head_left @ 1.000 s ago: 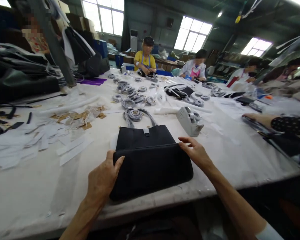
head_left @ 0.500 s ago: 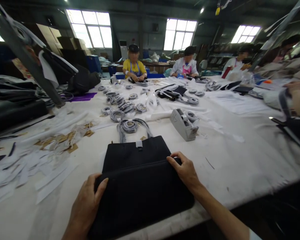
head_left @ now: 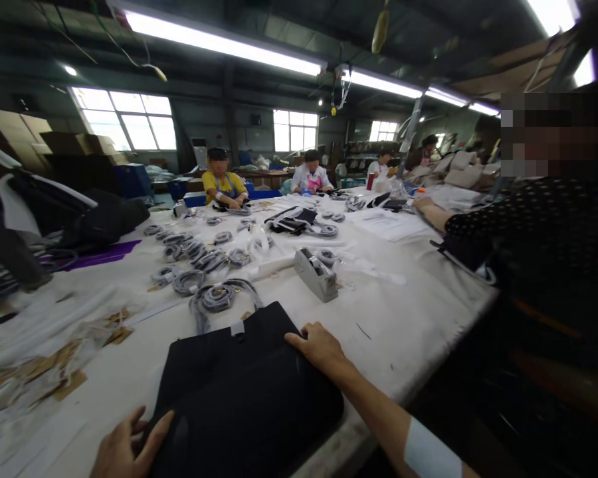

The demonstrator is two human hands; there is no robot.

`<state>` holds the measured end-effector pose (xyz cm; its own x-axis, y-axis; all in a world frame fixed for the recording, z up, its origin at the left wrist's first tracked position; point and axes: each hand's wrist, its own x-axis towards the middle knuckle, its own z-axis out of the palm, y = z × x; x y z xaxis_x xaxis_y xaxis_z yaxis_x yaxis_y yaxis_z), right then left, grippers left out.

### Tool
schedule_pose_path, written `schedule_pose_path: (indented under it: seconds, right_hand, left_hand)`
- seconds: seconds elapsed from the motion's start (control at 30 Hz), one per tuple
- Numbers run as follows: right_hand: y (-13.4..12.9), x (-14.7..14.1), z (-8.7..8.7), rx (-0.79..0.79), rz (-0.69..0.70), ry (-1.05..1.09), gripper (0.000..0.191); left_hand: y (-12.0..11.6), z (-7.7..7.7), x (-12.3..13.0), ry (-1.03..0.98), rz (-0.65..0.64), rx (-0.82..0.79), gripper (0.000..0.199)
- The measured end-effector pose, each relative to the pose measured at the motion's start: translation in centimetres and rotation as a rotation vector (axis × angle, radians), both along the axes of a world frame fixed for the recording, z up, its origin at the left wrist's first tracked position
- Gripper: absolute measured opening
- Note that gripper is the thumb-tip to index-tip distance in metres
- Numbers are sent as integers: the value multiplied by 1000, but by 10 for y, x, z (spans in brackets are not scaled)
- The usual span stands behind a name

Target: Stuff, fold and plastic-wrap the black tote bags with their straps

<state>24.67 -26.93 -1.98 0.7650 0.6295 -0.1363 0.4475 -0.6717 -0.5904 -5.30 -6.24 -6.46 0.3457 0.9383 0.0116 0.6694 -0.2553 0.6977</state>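
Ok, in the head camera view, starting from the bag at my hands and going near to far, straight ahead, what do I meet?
Black bag → grey tape dispenser → dark bundle with pale straps → co-worker in a pink apron → window.

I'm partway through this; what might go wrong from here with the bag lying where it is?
The black bag lies close to the near edge of the table, so a pull might drag it off. The tape dispenser stands just beyond the right hand; a forward sweep could knock it. The coiled grey strap beyond the bag's top might snag.
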Motion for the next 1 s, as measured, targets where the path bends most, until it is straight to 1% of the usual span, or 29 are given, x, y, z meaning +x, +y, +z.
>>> schedule_pose_path:
  seconds: [0.1,0.17,0.2,0.23,0.3,0.37,0.4,0.47,0.53,0.6,0.63,0.7,0.77,0.83,0.9,1.0]
  right_hand:
    - [1,0,5,5,11,64,62]
    - [-1,-1,6,51,23,96,61]
    - [-4,-2,7,77,28,105,59]
    - [-7,-4,7,102,29,112,57]
    - [-15,-8,9,151,25,144,55]
    - [-26,-11,11,189,27,204,55]
    - [-34,-11,12,202,34,242,56]
    - [-52,-9,14,213,67,335,57]
    - [-74,-3,15,215,124,483,56]
    - [-100,6,14,208,160,656,53]
    - [-114,12,13,190,141,691,52]
    - [-144,24,11,169,65,680,50]
    - [-175,36,9,182,-4,656,49]
    - [-210,48,7,205,-62,673,49]
    - [-249,60,2,226,-148,670,48]
    - [-310,77,-6,263,-312,566,46]
  left_hand:
    - [-8,19,7,-8,41,8,109]
    - [-8,29,8,-29,74,-85,118]
    - [-7,33,8,-56,72,-155,118]
    - [-5,36,7,-87,72,-227,116]
    - [-6,39,4,-148,73,-361,103]
    - [-17,43,0,-201,48,-468,84]
    - [-29,45,-1,-231,23,-521,74]
    - [-61,50,-3,-315,-32,-635,58]
    - [-101,57,-2,-399,-27,-809,51]
    - [-137,64,6,-481,-12,-989,45]
    - [-151,67,12,-523,-20,-1058,42]
    - [-172,71,30,-599,-51,-1160,40]
    - [-187,69,52,-644,-93,-1228,40]
    - [-202,61,78,-655,-152,-1271,40]
    - [-220,49,109,-662,-230,-1299,41]
    - [-257,34,162,-700,-400,-1365,49]
